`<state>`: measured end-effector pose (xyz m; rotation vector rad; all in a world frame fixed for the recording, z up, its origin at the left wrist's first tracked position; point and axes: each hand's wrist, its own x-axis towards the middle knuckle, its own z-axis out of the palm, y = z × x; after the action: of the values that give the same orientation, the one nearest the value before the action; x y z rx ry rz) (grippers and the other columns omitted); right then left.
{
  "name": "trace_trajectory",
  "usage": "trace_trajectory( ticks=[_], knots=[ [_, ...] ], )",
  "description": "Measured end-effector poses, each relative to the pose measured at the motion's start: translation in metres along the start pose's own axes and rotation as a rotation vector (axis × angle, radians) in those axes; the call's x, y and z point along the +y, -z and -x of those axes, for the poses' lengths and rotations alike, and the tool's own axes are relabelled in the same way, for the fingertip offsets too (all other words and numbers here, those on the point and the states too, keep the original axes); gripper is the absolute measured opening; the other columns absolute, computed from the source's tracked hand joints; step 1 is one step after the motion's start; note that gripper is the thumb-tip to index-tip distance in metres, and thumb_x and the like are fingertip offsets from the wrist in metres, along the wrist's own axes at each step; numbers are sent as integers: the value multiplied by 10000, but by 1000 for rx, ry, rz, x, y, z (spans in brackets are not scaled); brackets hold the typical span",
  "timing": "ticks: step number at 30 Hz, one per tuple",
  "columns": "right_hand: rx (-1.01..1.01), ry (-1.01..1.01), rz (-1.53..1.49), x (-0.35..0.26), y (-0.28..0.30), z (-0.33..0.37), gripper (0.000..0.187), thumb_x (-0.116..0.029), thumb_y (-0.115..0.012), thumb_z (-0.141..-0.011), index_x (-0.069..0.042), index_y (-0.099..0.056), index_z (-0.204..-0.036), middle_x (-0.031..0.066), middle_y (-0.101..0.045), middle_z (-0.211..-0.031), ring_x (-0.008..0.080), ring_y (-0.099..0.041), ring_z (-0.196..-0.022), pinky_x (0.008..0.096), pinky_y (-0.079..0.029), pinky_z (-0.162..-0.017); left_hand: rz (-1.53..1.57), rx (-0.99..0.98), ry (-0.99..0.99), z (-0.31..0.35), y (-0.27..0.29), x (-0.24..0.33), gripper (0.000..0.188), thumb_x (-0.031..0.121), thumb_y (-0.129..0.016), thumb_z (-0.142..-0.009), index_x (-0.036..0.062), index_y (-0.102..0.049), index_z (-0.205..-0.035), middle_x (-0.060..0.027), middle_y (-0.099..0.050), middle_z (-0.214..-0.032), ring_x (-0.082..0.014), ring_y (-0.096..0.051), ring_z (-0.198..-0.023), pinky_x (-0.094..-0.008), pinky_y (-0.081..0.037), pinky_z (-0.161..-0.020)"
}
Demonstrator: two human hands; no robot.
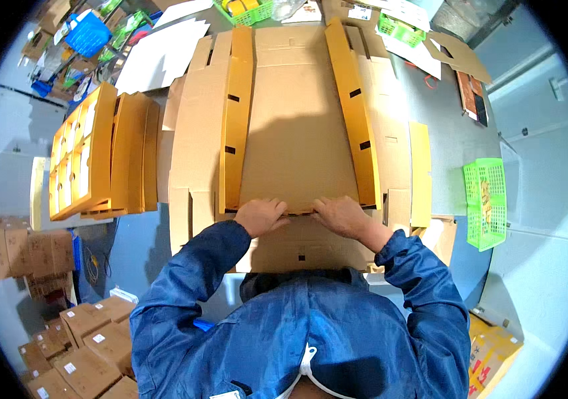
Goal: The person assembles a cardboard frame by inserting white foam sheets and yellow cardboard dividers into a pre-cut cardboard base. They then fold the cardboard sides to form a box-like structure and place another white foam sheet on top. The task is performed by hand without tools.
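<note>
The left hand and right hand pinch a cardboard sheet's edge; beyond their fingers, open board spreads between yellow strips.

Brown cardboard lies flat between raised yellow sides

Hands gripping cardboard, yellow strips either side, green basket at right

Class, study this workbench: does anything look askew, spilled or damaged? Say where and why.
The white sheets beyond the divided yellow tray look askew: their edges are staggered rather than squared up. Nothing appears spilled, and the cardboard at the left hand and right hand shows no clear damage.
</note>
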<state>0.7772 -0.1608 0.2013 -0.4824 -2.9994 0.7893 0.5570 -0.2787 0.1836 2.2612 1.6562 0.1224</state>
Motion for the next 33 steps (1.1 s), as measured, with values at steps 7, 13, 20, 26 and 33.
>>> trace_trajectory(
  ticks=[7,13,20,26,33],
  knots=[
    [40,244,-121,5,24,2,128,-132,-518,-853,-45,-525,-946,157,-596,-836,350,-601,-780,424,-488,-635,45,5,21,-7,-5,-9,306,350,-545,-877,46,-512,-887,-132,-603,-853,-305,-618,-827,-408,-508,-683],
    [-75,310,-12,5,23,-3,120,-110,-502,-854,-29,-526,-939,146,-597,-784,338,-605,-711,407,-488,-596,79,19,27,-5,-6,-8,274,312,-567,-860,49,-505,-903,-130,-600,-860,-306,-618,-824,-411,-505,-696],
    [-109,278,305,1,5,-5,90,-122,-495,-840,-32,-500,-842,116,-586,-683,267,-616,-587,358,-480,-488,94,34,38,0,-6,-6,251,247,-573,-821,47,-487,-947,-135,-597,-885,-316,-612,-836,-425,-499,-716],
    [-155,118,489,-8,-13,-3,95,-123,-513,-814,-35,-494,-845,111,-583,-741,261,-612,-658,344,-490,-534,128,-45,97,-1,1,-3,311,207,-550,-795,32,-477,-1042,-155,-589,-944,-334,-599,-885,-441,-492,-750],
    [-70,106,526,-12,-31,10,129,-118,-523,-794,-26,-508,-883,136,-556,-802,268,-599,-759,332,-494,-608,276,60,16,-3,9,5,390,309,-487,-884,19,-476,-1144,-186,-578,-1074,-351,-561,-1000,-444,-461,-843]
  ],
)
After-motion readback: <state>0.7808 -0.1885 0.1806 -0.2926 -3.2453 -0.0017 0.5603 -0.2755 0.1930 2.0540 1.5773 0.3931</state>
